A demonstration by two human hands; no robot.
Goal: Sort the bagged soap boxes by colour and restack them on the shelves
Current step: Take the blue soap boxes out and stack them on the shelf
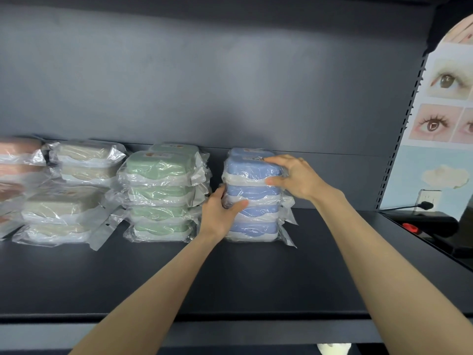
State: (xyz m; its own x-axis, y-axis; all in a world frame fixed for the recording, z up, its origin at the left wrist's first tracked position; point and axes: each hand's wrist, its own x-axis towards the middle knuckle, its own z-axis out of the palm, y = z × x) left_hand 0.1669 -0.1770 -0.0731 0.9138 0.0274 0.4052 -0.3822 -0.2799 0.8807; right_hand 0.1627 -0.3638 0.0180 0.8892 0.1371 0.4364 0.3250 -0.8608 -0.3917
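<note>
A stack of several blue bagged soap boxes (252, 196) stands on the dark shelf (230, 272), right of centre. My right hand (294, 176) grips the top blue box (252, 167) at its right end, fingers over the lid and thumb on the front. My left hand (221, 210) holds the stack's left side at mid height, thumb across the front. To the left stand a stack of green boxes (161, 196), then beige boxes (69, 190) in looser piles, and pink boxes (15, 170) at the frame's left edge, blurred.
The shelf's dark back panel (204, 85) rises behind the stacks. A slotted upright (399, 139) bounds the shelf on the right, with a poster of eyes (442, 103) beyond it. A wall socket with a black plug (426, 204) and a black device (432, 222) lie at far right.
</note>
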